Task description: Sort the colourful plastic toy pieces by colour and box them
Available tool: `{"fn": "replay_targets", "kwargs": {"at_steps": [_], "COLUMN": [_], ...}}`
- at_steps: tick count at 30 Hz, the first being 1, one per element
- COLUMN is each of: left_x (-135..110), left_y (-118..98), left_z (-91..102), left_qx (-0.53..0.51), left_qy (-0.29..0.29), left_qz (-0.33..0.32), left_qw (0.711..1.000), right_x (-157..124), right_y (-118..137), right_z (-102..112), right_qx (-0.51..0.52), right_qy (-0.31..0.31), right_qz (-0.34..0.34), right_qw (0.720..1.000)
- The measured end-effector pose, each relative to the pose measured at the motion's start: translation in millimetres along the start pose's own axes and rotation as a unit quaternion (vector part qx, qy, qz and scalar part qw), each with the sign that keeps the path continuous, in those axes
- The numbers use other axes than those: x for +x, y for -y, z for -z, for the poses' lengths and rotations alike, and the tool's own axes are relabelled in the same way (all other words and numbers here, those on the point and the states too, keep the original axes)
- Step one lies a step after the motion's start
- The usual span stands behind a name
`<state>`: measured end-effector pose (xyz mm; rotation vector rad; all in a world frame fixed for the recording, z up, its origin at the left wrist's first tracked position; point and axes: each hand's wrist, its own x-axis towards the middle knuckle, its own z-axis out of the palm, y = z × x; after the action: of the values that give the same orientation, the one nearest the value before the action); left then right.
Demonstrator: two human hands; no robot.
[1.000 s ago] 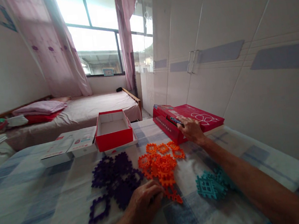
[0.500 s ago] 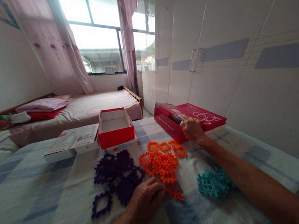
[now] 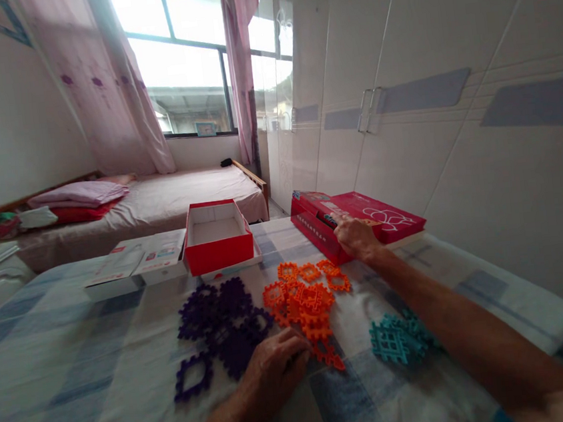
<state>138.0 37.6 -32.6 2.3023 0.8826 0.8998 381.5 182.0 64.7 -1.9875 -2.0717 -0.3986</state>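
Note:
My right hand (image 3: 353, 238) reaches out to the flat red box (image 3: 363, 219) at the far right of the table, with its fingers curled over the box's near top edge. On the cloth near me rests my left hand (image 3: 278, 366), fingers bent and touching the edge of the orange tile pile (image 3: 304, 296). A pile of purple interlocking tiles (image 3: 220, 321) lies left of the orange ones. Teal tiles (image 3: 395, 338) sit under my right forearm.
An open red box tray (image 3: 218, 238) and white leaflets (image 3: 136, 263) lie at the far side of the checked tablecloth (image 3: 53, 383). White wardrobe doors (image 3: 428, 122) stand on the right, with a bed (image 3: 160, 203) and a window behind.
My right hand has shifted slightly on the red box's edge. The left hand has stayed by the orange tiles. The view has tipped a little.

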Motion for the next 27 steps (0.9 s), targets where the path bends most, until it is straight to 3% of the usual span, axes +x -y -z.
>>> {"fn": "replay_targets", "kwargs": {"at_steps": [3,6,12,14,17,19,23,27], "left_x": [0.2,0.4,1.5,2.0,2.6,2.7,2.1,1.3], "left_y": [-0.6,-1.4,-4.0,-5.2,-6.4,-6.9,-7.0,-5.8], "left_z": [0.3,0.3,1.4,2.2,2.8,3.2,4.3,4.5], "left_qx": [0.010,0.016,0.033,0.035,0.035,0.036,0.036,0.038], "left_qy": [-0.002,-0.002,0.002,-0.001,-0.003,-0.003,0.003,0.009], "left_qz": [0.001,0.005,0.003,0.002,0.000,0.000,0.004,0.004], "left_qw": [1.000,1.000,0.999,0.999,0.999,0.999,0.999,0.999], "right_x": [3.0,7.8,8.9,1.5,-22.9,-45.4,-80.3,-84.2], "right_y": [8.8,10.5,2.3,-3.2,-7.9,-5.7,7.2,19.8], "right_z": [4.9,4.1,-15.9,-17.9,-14.2,-11.7,-14.7,-23.1], "right_qx": [-0.033,-0.037,0.021,0.060,0.124,0.145,0.127,0.081], "right_qy": [0.022,0.055,0.064,0.027,-0.095,-0.120,-0.012,0.100], "right_qz": [-0.031,-0.012,0.029,0.042,0.064,0.056,0.067,0.060], "right_qw": [0.999,0.998,0.997,0.997,0.986,0.981,0.990,0.990]}}
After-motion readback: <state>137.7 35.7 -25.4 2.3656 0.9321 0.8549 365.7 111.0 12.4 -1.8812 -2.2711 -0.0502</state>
